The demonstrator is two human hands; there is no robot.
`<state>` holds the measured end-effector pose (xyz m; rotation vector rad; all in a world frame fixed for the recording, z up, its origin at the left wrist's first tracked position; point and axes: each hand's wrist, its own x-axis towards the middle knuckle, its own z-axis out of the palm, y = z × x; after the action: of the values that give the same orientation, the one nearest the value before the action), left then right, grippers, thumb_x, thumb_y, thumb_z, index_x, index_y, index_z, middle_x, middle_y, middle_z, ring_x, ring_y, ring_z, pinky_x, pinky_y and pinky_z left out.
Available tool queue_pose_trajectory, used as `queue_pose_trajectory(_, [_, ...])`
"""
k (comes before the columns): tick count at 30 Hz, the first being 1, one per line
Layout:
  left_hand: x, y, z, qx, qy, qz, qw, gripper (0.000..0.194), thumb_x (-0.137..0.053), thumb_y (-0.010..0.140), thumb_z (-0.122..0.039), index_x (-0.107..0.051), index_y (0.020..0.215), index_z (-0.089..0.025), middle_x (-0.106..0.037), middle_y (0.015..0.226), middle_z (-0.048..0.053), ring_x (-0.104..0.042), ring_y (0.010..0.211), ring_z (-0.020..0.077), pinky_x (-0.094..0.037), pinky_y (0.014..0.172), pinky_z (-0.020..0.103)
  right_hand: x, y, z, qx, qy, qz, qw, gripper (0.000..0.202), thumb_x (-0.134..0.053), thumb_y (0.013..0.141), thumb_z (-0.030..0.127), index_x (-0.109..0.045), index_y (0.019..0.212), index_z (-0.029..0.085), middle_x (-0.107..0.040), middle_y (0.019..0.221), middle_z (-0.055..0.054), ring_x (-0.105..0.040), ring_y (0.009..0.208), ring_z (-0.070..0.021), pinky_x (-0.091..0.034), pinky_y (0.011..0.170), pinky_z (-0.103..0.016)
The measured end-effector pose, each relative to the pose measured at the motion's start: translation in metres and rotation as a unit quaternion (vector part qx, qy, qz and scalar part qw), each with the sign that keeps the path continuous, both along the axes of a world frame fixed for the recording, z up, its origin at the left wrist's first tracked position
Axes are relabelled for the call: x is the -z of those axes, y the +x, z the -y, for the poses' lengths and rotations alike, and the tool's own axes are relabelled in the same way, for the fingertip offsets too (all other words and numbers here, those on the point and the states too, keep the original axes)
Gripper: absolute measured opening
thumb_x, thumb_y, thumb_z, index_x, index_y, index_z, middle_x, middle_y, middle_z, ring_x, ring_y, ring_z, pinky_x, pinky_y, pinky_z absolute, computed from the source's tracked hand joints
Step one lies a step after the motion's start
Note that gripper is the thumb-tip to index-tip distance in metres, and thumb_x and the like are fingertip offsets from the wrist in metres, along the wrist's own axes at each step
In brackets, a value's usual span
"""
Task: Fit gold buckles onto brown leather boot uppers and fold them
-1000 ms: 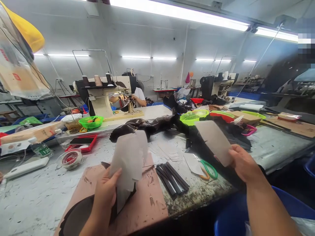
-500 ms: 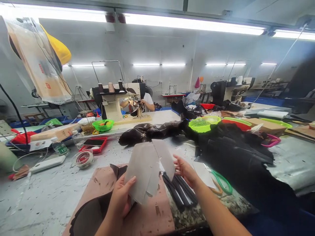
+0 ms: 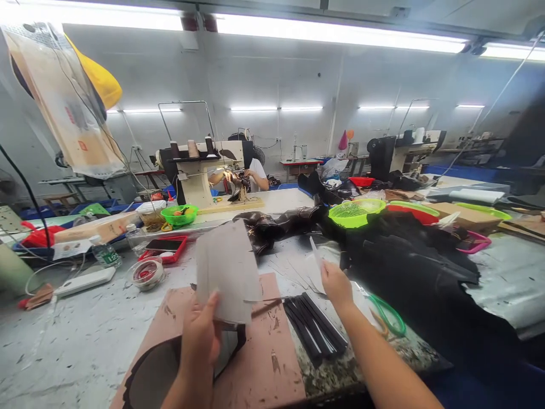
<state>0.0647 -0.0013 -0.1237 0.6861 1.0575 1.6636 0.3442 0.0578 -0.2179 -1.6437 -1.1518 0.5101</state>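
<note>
My left hand (image 3: 202,326) grips a pale grey sheet piece (image 3: 227,267), raised over the pink board (image 3: 285,352), with thumb in front. A thin pale piece (image 3: 315,258), seen nearly edge-on, is pinched in my right hand (image 3: 336,284). Several white sheet pieces (image 3: 293,270) lie on the table behind and between the hands. Black strips (image 3: 315,329) lie side by side below my right hand. Beneath my left hand, a dark-edged grey piece (image 3: 155,372) rests on the pink board, partly hidden by the wrist.
Dark brown boots (image 3: 272,224) lie across the table's back. Black leather (image 3: 409,267) covers the right side, near green-handled scissors (image 3: 387,315). On the left are a red tray (image 3: 181,250) and a tape roll (image 3: 147,274). A co-worker (image 3: 258,173) sits behind a sewing machine (image 3: 200,179).
My right hand has moved up and right, away from the left, and now holds a thin pale piece. The sheet in my left hand has shifted left and turned more upright.
</note>
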Motion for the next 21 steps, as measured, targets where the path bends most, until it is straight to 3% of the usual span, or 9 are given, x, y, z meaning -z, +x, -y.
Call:
queue_pose_trajectory(3, [0.012,0.018,0.005,0.053,-0.019,0.036,0.998,0.05,-0.077,0.051,-0.03,-0.06,0.096,-0.016,-0.069,0.078,0.003,-0.065,0.075,0.0209,-0.054,0.067,0.03,-0.002,-0.031,-0.016,-0.039,0.003,0.059,0.998,0.033,-0.053,0.07,0.021,-0.064,0.1,0.013,-0.062,0.108,-0.018,-0.048,0.111,-0.034,-0.033,0.094,-0.048])
queue_pose_trajectory(5, [0.018,0.021,0.007,0.071,-0.022,0.047,0.996,0.055,-0.078,0.05,-0.031,-0.059,0.099,-0.017,-0.07,0.081,0.004,-0.065,0.079,0.0201,-0.053,0.069,0.028,-0.011,-0.051,-0.013,-0.075,0.022,0.082,0.994,0.035,-0.053,0.072,0.023,-0.062,0.104,0.011,-0.061,0.112,-0.018,-0.049,0.111,-0.0317,-0.033,0.096,-0.046])
queue_pose_trajectory(8, [0.026,0.024,0.01,0.097,-0.023,0.043,0.994,0.058,-0.079,0.051,-0.034,-0.058,0.102,-0.017,-0.07,0.085,0.004,-0.064,0.081,0.0196,-0.052,0.071,0.026,-0.025,-0.081,0.015,-0.159,0.106,0.112,0.975,0.037,-0.049,0.078,0.034,-0.059,0.11,0.017,-0.06,0.116,-0.012,-0.05,0.111,-0.0238,-0.036,0.098,-0.039])
queue_pose_trajectory(10, [0.031,0.028,0.013,0.12,-0.007,0.03,0.992,0.055,-0.077,0.056,-0.038,-0.059,0.103,-0.017,-0.069,0.087,0.005,-0.064,0.079,0.0195,-0.051,0.07,0.027,-0.031,-0.1,0.041,-0.269,0.197,0.146,0.931,0.046,-0.059,0.072,0.044,-0.059,0.111,0.019,-0.06,0.115,-0.012,-0.053,0.108,-0.0257,-0.041,0.094,-0.04])
queue_pose_trajectory(13, [0.038,0.037,0.017,0.155,0.017,0.007,0.988,0.047,-0.068,0.065,-0.049,-0.063,0.098,-0.016,-0.069,0.085,0.007,-0.064,0.075,0.0206,-0.05,0.065,0.028,-0.037,-0.118,0.072,-0.307,0.199,0.119,0.923,0.053,-0.066,0.066,0.042,-0.058,0.113,0.02,-0.059,0.117,-0.013,-0.055,0.105,-0.0284,-0.044,0.089,-0.04])
queue_pose_trajectory(16, [0.042,0.035,0.016,0.189,0.006,-0.035,0.981,0.045,-0.062,0.069,-0.054,-0.067,0.085,-0.013,-0.067,0.069,0.006,-0.06,0.062,0.0182,-0.046,0.056,0.025,-0.041,-0.108,0.085,-0.268,0.14,0.015,0.953,0.029,-0.05,0.078,0.038,-0.066,0.094,0.02,-0.068,0.082,-0.007,-0.062,0.074,-0.0228,-0.049,0.068,-0.033])
queue_pose_trajectory(18, [0.042,0.024,0.011,0.209,0.006,-0.088,0.974,0.044,-0.063,0.067,-0.053,-0.068,0.079,-0.011,-0.064,0.062,0.004,-0.055,0.055,0.0149,-0.041,0.05,0.022,-0.045,-0.08,0.088,-0.184,0.128,-0.043,0.974,0.032,-0.041,0.081,0.04,-0.066,0.072,0.022,-0.06,0.058,-0.003,-0.055,0.056,-0.0193,-0.046,0.054,-0.031])
queue_pose_trajectory(21, [0.033,0.004,-0.004,0.173,0.013,-0.155,0.972,0.045,-0.066,0.063,-0.053,-0.068,0.078,-0.01,-0.062,0.06,0.003,-0.054,0.056,0.0146,-0.039,0.05,0.021,-0.048,-0.018,0.094,-0.024,0.138,-0.132,0.981,0.026,-0.053,0.07,0.045,-0.062,0.06,0.023,-0.059,0.058,-0.004,-0.053,0.056,-0.0201,-0.045,0.053,-0.033])
